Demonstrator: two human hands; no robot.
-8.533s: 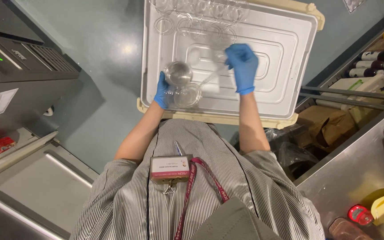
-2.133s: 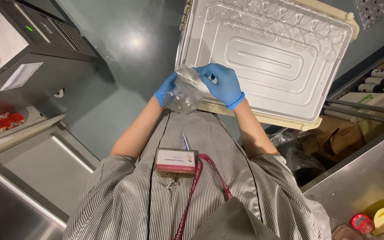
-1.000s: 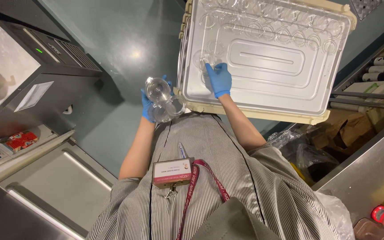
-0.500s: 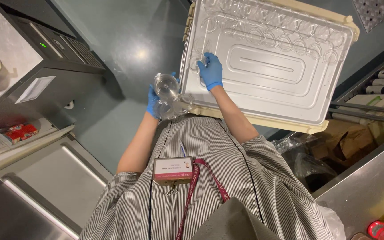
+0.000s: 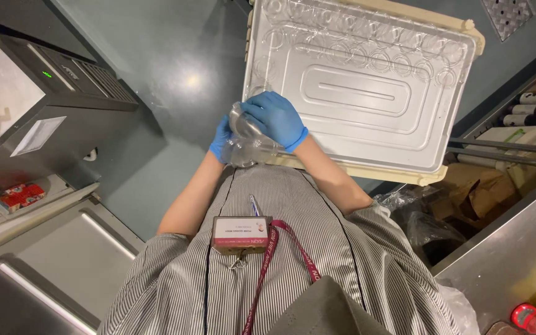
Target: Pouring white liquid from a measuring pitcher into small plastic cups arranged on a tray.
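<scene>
A dull green floor (image 5: pixel 175 80) runs under the scene, with dark steel kitchen units on the person's left and a steel counter on the right. Close above it, the right hand (image 5: pixel 275 118), in a blue glove, is back at the stack of clear plastic cups (image 5: pixel 249 139): half a second ago it lay flat out on the tray lid, and now its fingers are curled over the top of the stack, pressing on it. The left hand (image 5: pixel 221 141), also gloved, is cupped under and around the stack's far side, fingers closed on it as before, so the cups sit pinched between both palms, just in front of the striped shirt (image 5: pixel 280 273). That return reads as the right hand adding to or seating the stack; whether it carries a fresh cup cannot be told. Just beyond the right hand lies the big white moulded tray lid (image 5: pixel 367 93) on its cream crate, rows of round cup dimples along its far edge. Below the hands hang a badge (image 5: pixel 241 234) and red lanyard (image 5: pixel 280 248). Further right of the right arm, crumpled clear bags and brown paper fill a bin (image 5: pixel 460 198).
</scene>
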